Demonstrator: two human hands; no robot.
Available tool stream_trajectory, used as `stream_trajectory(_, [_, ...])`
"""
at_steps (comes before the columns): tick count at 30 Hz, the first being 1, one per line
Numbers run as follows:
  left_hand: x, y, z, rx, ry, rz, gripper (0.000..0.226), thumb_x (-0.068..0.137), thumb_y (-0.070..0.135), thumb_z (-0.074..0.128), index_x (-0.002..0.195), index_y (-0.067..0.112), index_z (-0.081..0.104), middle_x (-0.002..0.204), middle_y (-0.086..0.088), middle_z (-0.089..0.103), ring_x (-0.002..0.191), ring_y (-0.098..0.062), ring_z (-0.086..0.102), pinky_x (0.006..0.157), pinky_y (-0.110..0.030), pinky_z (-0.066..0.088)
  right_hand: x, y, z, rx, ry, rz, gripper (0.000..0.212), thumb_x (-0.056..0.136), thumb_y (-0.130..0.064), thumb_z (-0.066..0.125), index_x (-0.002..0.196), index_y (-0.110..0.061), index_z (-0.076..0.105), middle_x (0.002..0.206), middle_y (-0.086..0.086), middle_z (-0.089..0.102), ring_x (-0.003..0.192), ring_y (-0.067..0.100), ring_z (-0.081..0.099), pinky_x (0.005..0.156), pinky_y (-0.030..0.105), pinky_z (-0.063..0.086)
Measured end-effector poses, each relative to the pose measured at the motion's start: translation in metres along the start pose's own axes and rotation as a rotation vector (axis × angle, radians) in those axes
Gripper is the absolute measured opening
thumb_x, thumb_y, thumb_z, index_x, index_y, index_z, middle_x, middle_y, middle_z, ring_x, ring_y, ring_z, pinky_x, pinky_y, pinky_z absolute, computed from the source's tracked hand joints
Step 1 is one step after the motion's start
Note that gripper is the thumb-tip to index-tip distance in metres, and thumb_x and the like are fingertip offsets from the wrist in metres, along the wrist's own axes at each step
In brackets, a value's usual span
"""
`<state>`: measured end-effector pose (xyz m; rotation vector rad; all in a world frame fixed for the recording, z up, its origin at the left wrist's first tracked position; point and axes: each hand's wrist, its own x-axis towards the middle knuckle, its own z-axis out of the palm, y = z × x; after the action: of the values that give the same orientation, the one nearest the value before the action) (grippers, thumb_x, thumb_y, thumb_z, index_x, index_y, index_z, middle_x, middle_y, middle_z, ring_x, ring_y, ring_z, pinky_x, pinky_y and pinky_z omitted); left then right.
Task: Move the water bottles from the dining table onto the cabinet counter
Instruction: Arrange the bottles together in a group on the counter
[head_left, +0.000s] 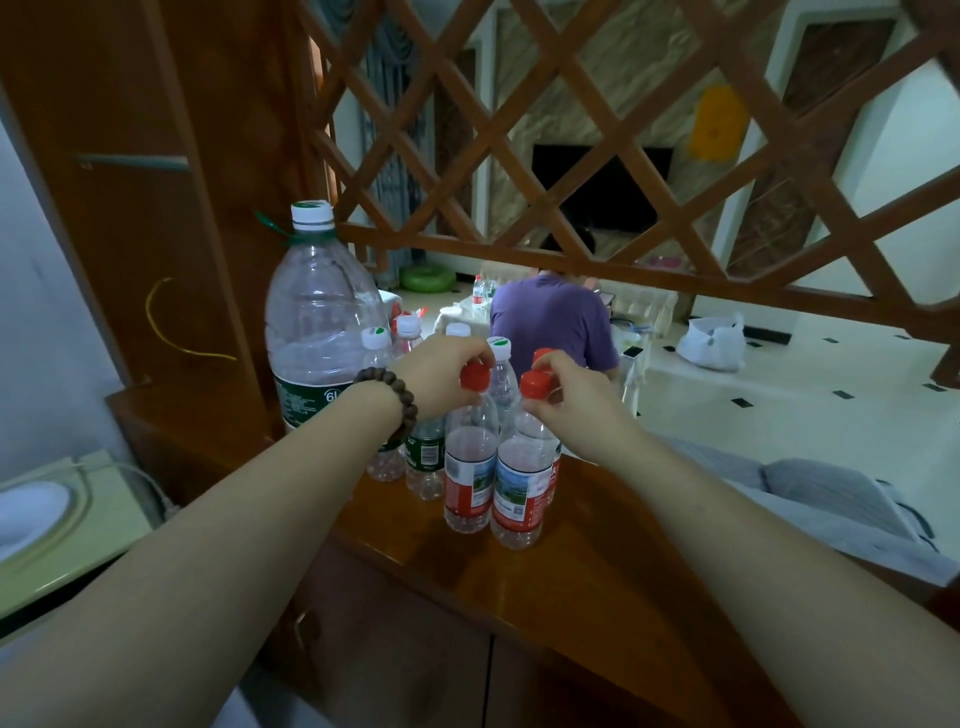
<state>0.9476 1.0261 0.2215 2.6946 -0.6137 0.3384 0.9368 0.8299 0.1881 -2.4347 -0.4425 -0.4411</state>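
Grip, left: your left hand pinches the red cap of the left bottle, fingers curled over its top.
Grip, right: your right hand pinches the red cap of the right bottle in the same way.
Wrist: you wear a dark bead bracelet on the left arm.
The two bottles: both stand upright, side by side and touching, on the wooden cabinet counter near its front edge.
Third red cap: one more red-capped bottle stands just behind your right hand, mostly hidden.
Behind them: a cluster of white-capped bottles with green labels stands between your hands and the big jug.
Big jug: a large clear water jug with a white cap stands at the back left of the counter, against the wooden post.
Above: a wooden lattice screen rises over the counter.
Beyond the screen: a person in a purple shirt sits with their back to you at a table with more bottles on it.
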Motion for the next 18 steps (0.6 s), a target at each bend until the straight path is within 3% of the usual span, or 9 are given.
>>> stream_trajectory(4, [-0.001,0.000,0.001,0.009,0.002,0.000,0.046,0.080,0.018,0.072,0.122,0.019,0.055,0.119,-0.005,0.060,0.105,-0.021,0.057,0.088,-0.032,0.047,0.000,0.002,0.001,0.016,-0.005,-0.015,0.043,0.084,-0.030,0.066,0.121,-0.018,0.047,0.104,0.007,0.068,0.087,0.022,0.064,0.076,0.032,0.047])
stream_trajectory(13, [-0.011,-0.007,0.004,-0.089,0.104,-0.007,0.062,0.078,0.028,0.074,0.134,0.024,0.047,0.132,0.001,0.053,0.119,-0.016,0.049,0.094,-0.029,0.040,-0.006,0.007,-0.002,0.041,-0.017,-0.053,0.066,0.076,-0.040,0.073,0.133,-0.026,0.043,0.112,-0.003,0.064,0.087,0.005,0.053,0.071,0.018,0.037])
stream_trajectory(16, [-0.027,-0.011,0.005,-0.165,0.269,-0.014,0.059,0.082,0.034,0.068,0.135,0.026,0.044,0.134,0.002,0.049,0.122,-0.013,0.044,0.098,-0.030,0.037,-0.013,0.011,-0.009,0.054,0.033,-0.041,0.071,0.071,-0.054,0.071,0.131,-0.031,0.043,0.102,-0.012,0.057,0.084,0.000,0.052,0.065,0.014,0.036])
stream_trajectory(18, [-0.044,-0.014,0.015,-0.213,0.445,-0.053,0.055,0.083,0.037,0.063,0.134,0.027,0.042,0.133,0.004,0.046,0.122,-0.012,0.041,0.101,-0.035,0.038,-0.025,0.019,-0.010,0.069,0.125,0.012,0.084,0.065,-0.065,0.068,0.135,-0.029,0.039,0.105,-0.010,0.053,0.085,0.002,0.052,0.067,0.015,0.039])
